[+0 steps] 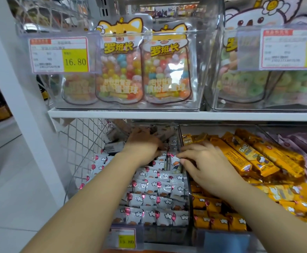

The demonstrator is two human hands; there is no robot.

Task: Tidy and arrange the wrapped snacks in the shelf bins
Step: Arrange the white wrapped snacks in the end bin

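Both hands are working inside the lower-shelf clear bin (160,234), close together but not touching. The left hand (142,144) is reaching palm-down toward the back of the bin and resting on the loose pile there; its fingertips are hidden among the wrappers, so I cannot tell whether it is gripping anything. The right hand (203,161) is curling over the bin's right wall, thumb and forefinger pinching the top edge of an upright white snack (174,166). The white wrapped snacks (154,199) are lying in neat flat rows from the bin front up to the hands, jumbled behind them. Yellow wrapped snacks (214,221) are filling the next bin to the right, with long yellow bars (249,156) piled behind. Candy pouches (120,70) are standing on the shelf above.
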